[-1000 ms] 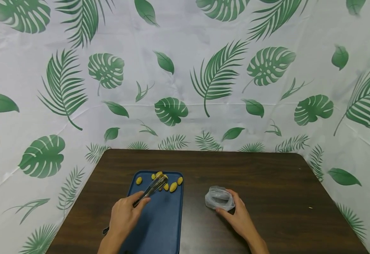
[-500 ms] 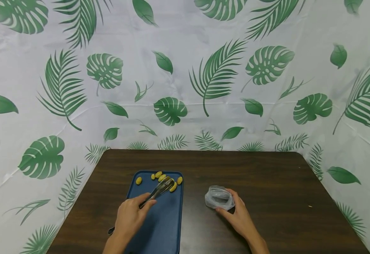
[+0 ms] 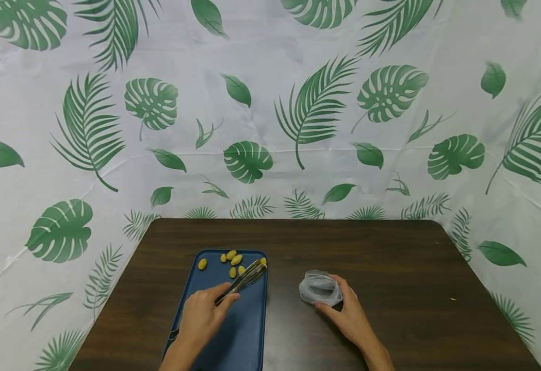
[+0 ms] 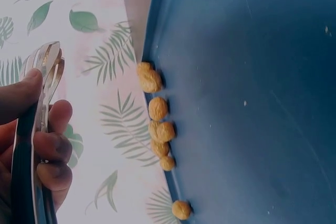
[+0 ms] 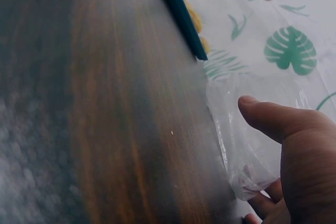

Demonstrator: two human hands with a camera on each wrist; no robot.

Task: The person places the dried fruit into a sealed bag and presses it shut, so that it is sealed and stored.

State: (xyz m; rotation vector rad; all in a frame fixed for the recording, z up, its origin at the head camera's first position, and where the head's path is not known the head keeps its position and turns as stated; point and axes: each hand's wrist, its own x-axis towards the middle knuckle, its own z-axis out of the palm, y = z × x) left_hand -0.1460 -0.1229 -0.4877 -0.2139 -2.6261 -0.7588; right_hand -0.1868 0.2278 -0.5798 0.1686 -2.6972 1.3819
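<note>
My left hand (image 3: 202, 314) grips metal tongs (image 3: 251, 274) with dark handles, angled over the right side of a blue tray (image 3: 238, 330). The tongs (image 4: 52, 66) also show in the left wrist view, where a tan patch appears between their tips; I cannot tell if they hold a piece. Several small, wrinkled, yellow-tan oval pieces (image 4: 158, 108) lie along the tray's far end. To the right of the tray, my right hand (image 3: 351, 314) holds a clear plastic bag (image 3: 318, 288) by its side, its mouth facing up. In the right wrist view, the thumb lies against the bag (image 5: 247, 145).
A dark wooden table (image 3: 391, 268) carries the tray and bag. Behind it hangs a white cloth (image 3: 261, 118) printed with green leaves. A tiny pale scrap (image 3: 453, 299) lies on the table's right part. The tray has a raised rim (image 3: 265, 309).
My left hand has moved the tongs rightward across the tray's far end, from the middle pieces toward the right rim. My right hand and the bag stay in place.
</note>
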